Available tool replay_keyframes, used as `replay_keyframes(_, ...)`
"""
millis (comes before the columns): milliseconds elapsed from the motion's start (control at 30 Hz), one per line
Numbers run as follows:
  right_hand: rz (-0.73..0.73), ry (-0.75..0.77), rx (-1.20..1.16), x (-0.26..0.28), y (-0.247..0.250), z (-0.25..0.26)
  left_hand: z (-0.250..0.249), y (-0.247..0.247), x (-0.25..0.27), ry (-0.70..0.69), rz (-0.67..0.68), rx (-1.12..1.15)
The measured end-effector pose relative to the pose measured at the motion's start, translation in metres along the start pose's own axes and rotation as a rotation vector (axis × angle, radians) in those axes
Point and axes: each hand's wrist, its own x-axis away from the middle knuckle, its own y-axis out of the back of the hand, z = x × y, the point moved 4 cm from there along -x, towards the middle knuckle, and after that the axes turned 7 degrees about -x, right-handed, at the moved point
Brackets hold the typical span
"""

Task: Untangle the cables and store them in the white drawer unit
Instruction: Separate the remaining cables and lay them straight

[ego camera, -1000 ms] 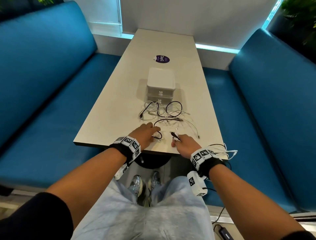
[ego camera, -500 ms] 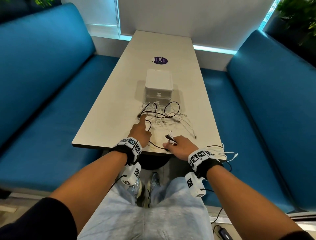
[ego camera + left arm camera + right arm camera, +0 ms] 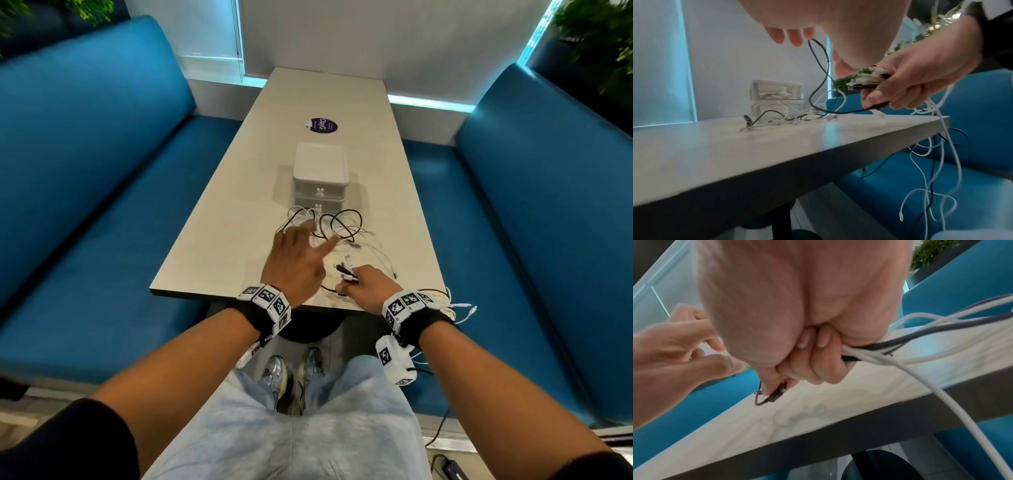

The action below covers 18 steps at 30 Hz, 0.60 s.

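Note:
A tangle of black and white cables (image 3: 342, 228) (image 3: 789, 118) lies on the table (image 3: 233, 240) in front of the white drawer unit (image 3: 320, 171) (image 3: 777, 95), whose two drawers are closed. My left hand (image 3: 318, 236) (image 3: 797, 37) reaches over the tangle and pinches a black cable (image 3: 818, 65), lifting a loop of it. Near the table's front edge, my right hand (image 3: 352, 277) (image 3: 879, 91) (image 3: 777, 386) grips a bundle of cable ends. The rest of those cables (image 3: 459, 305) (image 3: 941, 162) hang over the table's right edge.
Blue benches (image 3: 102, 205) (image 3: 548, 222) flank the narrow table. A purple sticker (image 3: 320, 126) lies beyond the drawer unit. The top drawer shows cables inside through its clear front. Plants (image 3: 599, 41) stand behind the right bench.
My left hand has moved forward from the near edge to the tangle and raised a black cable. My right hand has stayed near the edge, still gripping the bundle.

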Motion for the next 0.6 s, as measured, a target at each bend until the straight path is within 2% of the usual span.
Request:
replay_keyframes(33, -0.004, 0.005, 0.0, 0.0, 0.001, 0.001, -0.006, 0.002, 0.001, -0.088, -0.007, 0.012)
replay_keyframes(100, -0.001, 0.015, 0.001, 0.002, 0.004, 0.002, -0.014, -0.002, 0.005, -0.201, 0.067, 0.04)
replay_keyframes(267, 0.029, 0.041, -0.037, 0.011, 0.012, 0.001, -0.006, -0.023, 0.011, -0.253, 0.346, 0.067)
replay_keyframes(400, 0.003, 0.031, -0.074, 0.012, 0.021, 0.001, -0.009, -0.031, 0.011, -0.332, 0.364, -0.019)
replay_keyframes(433, -0.043, 0.02, -0.085, 0.011, 0.024, 0.001, -0.009, -0.032, 0.011, -0.314, 0.392, 0.031)
replay_keyframes(533, -0.24, -0.051, -0.194, 0.006, 0.033, -0.004, -0.003, -0.036, 0.011, -0.134, 0.485, 0.29)
replay_keyframes(600, -0.303, -0.096, -0.217, 0.004, 0.034, -0.004, 0.001, -0.037, 0.01, -0.045, 0.495, 0.372)
